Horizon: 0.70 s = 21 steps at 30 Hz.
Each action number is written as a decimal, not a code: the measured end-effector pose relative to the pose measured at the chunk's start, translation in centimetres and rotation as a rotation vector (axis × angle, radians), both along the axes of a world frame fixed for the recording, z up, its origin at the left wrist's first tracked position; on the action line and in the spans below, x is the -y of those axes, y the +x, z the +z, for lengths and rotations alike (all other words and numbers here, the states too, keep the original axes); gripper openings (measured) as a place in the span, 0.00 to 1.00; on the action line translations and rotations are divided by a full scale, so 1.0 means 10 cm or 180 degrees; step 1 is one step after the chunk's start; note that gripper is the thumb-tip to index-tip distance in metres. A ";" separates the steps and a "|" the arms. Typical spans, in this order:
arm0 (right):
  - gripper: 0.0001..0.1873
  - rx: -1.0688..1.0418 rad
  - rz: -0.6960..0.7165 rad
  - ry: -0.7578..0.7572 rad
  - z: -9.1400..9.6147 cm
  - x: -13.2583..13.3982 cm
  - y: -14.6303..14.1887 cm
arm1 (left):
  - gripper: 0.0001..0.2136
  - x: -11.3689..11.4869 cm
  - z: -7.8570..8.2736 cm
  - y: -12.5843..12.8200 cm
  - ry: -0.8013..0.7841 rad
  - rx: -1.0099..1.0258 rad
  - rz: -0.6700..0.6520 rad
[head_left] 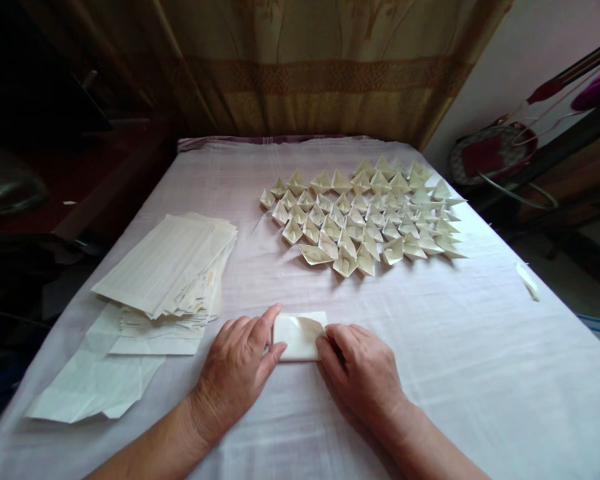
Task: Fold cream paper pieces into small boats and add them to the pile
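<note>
Your forearms [155, 440] come nearest, reaching to the folded white paper [296, 341] on the pale cloth [480, 373] between your hands; it should handle light, springy along its creases and easily crumpled, so best held by its side edges. Your left hand [243, 350], half open, holds its left edge with thumb and forefinger spread, while your right hand [363, 360], fingers curled in, pinches its right edge. Left lies a paper stack [165, 267]; far right, pointed folded-paper shapes [354, 219].
</note>
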State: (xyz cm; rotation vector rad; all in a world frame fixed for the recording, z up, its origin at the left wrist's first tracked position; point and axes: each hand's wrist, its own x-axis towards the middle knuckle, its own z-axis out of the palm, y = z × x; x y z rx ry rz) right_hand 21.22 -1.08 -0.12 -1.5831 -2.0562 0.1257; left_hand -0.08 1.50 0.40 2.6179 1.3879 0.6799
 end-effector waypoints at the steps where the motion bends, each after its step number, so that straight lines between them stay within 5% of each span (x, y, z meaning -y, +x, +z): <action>1: 0.12 -0.0011 0.0010 0.0021 0.00 0.00 -0.01 | 0.18 0.01 0.00 0.00 0.0126 -0.0053 0.0023; 4: 0.12 -0.0014 0.0025 0.0040 0.00 -0.02 -0.01 | 0.12 0.07 0.02 0.02 0.0379 -0.0097 -0.0225; 8: 0.12 0.0014 -0.0006 0.0050 0.00 -0.03 -0.01 | 0.15 0.14 0.04 0.04 0.0343 -0.0244 -0.0779; 21: 0.11 -0.0184 -0.0155 0.0115 -0.04 -0.03 -0.01 | 0.17 0.14 0.03 0.03 0.0228 -0.0423 -0.0762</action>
